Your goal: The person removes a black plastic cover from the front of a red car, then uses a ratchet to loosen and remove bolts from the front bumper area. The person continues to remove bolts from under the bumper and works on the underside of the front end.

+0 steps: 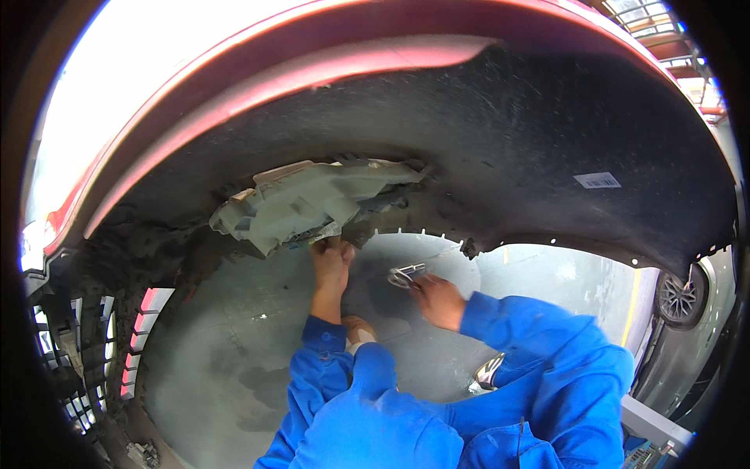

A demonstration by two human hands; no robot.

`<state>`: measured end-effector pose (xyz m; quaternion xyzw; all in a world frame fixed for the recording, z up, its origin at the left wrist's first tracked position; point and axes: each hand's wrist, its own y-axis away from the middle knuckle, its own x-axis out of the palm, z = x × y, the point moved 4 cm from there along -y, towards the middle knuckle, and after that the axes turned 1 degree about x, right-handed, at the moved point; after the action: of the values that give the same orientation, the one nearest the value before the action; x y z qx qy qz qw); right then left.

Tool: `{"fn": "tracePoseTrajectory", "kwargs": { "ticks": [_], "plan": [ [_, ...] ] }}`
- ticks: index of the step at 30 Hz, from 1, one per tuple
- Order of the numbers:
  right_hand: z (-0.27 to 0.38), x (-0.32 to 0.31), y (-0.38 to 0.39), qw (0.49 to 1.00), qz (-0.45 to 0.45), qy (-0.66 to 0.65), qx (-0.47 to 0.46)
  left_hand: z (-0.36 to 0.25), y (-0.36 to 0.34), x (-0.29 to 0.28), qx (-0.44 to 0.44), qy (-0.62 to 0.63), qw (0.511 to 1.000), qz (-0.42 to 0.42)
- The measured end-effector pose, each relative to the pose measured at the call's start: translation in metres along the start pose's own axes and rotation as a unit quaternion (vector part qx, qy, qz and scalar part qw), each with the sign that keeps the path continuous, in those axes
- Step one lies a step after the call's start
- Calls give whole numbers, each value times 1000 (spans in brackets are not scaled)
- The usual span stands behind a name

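Note:
My left hand (332, 262) is raised to the lower edge of a pale grey-green moulded panel (305, 207) with ragged edges, set into the dark underside of a red car body part. Its fingers are bent and closed at that edge, and their tips are partly hidden there. Lower and to the right, my right hand (441, 301) grips a silver metal hand tool (406, 274) with two prongs or loops, like pliers; its exact kind is unclear. The tool points left and stays apart from the panel.
A large black liner (547, 148) with a white label (597, 180) arches overhead beneath the red painted edge (312, 66). Slatted grille parts (144, 340) stand at the left. Another car's wheel (681, 297) is at the far right. Below lies the grey floor (226, 367).

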<state>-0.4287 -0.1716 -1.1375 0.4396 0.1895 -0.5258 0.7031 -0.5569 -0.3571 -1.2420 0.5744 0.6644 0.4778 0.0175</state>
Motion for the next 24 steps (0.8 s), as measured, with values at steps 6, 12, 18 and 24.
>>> {"fn": "tracePoseTrajectory", "kwargs": {
  "ticks": [6, 12, 18, 24],
  "plan": [
    [-55, -75, 54, 960, 153, 213, 94, 0, 1, 0, -2, 6, 1000, -4],
    [-46, -92, 52, 961, 106, 255, 4, -3, 3, 6, -1, 16, 1000, 3],
    [-41, -96, 45, 938, 57, 341, -18, -5, 5, 9, -6, 24, 1000, 2],
    [-18, -95, 49, 896, -1, 387, -219, -5, 6, 8, -12, 26, 1000, -7]
  ]
}}
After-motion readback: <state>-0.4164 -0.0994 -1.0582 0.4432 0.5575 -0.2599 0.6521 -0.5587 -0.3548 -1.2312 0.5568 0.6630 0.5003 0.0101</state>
